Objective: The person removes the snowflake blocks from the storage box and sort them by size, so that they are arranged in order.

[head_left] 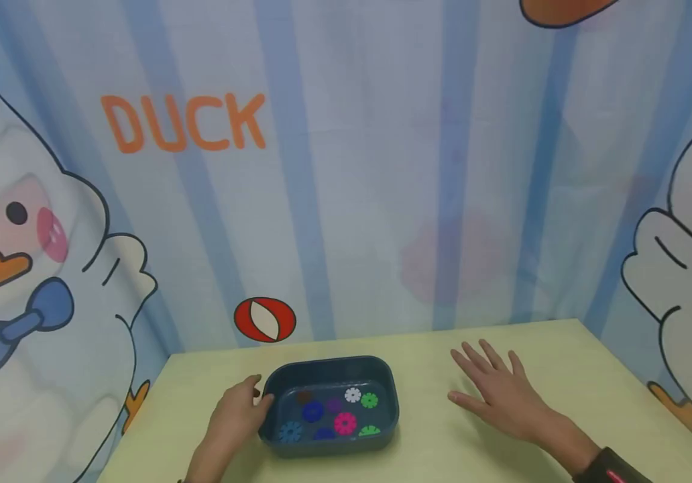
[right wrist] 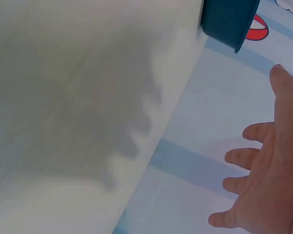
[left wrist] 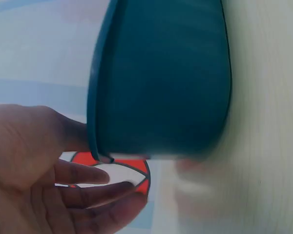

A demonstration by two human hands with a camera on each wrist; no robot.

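A dark blue-green plastic tub (head_left: 329,451) stands on the table. Several notched, flower-shaped discs lie inside, among them a white one (head_left: 353,395), a pink one (head_left: 345,423) and a green one (head_left: 369,400). At the tub's left end is my left hand (head_left: 233,414); its thumb reaches over the rim, the tip hidden behind the wall in the left wrist view. The other fingers (left wrist: 95,195) of that hand stay loosely bent outside the tub. My right hand (head_left: 503,394) hovers over the table to the right of the tub, fingers spread and holding nothing.
The pale yellow table (head_left: 430,355) ends at a striped blue-and-white curtain (head_left: 370,168) behind the tub. Printed ducks flank it on both sides. A dark band (head_left: 608,467) circles my right wrist, and the right hand casts a shadow on the tabletop.
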